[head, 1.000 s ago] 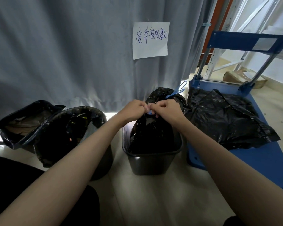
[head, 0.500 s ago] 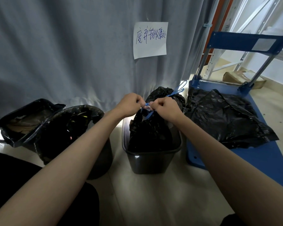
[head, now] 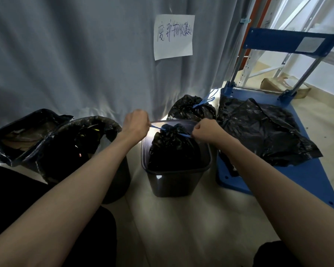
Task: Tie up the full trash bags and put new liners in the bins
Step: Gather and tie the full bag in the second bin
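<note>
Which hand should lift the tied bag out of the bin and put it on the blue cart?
Probably the right hand. It grips the blue drawstring on the side of the bag nearest the blue cart. The left hand would have to cross over the bin.

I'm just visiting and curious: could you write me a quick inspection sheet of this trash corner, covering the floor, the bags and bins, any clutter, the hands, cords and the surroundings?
Surface: pale tiled floor, bins standing on it.
Job's things: black trash bag in the square bin, its neck gathered by a blue drawstring; tied bag behind it; round bin and far-left bin, both lined and open.
Clutter: loose black bags on the blue cart; brown bag on the floor beyond.
Hands: left hand and right hand each grip a drawstring end, held apart.
Cables: nothing seen.
Surroundings: grey curtain with a handwritten paper sign; metal shelving.
</note>
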A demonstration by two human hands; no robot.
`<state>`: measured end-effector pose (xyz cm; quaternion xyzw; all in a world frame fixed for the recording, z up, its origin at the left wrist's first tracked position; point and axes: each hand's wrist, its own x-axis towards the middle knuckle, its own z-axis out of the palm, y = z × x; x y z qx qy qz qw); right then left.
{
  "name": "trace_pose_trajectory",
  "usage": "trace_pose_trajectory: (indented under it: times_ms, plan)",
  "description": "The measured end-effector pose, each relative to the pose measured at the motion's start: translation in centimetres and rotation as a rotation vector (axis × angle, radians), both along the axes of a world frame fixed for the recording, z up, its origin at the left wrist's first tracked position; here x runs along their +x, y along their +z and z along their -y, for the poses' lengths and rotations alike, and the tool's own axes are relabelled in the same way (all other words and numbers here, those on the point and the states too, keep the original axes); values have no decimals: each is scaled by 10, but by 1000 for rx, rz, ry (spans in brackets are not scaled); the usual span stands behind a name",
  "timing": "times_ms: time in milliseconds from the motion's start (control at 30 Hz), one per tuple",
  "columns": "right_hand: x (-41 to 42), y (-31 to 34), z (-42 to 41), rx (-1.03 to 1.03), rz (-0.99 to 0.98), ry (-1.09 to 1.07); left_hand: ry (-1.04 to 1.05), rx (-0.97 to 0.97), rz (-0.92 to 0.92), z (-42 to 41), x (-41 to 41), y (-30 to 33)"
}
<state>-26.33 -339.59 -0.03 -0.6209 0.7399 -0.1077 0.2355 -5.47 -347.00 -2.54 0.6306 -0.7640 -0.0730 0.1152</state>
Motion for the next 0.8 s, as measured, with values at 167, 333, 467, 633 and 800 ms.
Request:
trace_pose_trajectory:
  times_ms: [167, 333, 467, 633, 800]
  plan:
    - [-18, -14, -11, 129, -73, -46, 11, -25, 172, 7, 10, -11]
    - [-23, -26, -14, 43, -81, -54, 15, -54, 150, 8, 15, -16]
    - [-27, -28, -15, 28, -74, -65, -35, -13, 40, 7, 10, -12]
    - [-2, -18, -14, -145, -87, 52, -84, -104, 68, -5, -7, 4]
    - [16, -24, -9, -61, -64, 151, -11, 292, -93, -1, -12, -12]
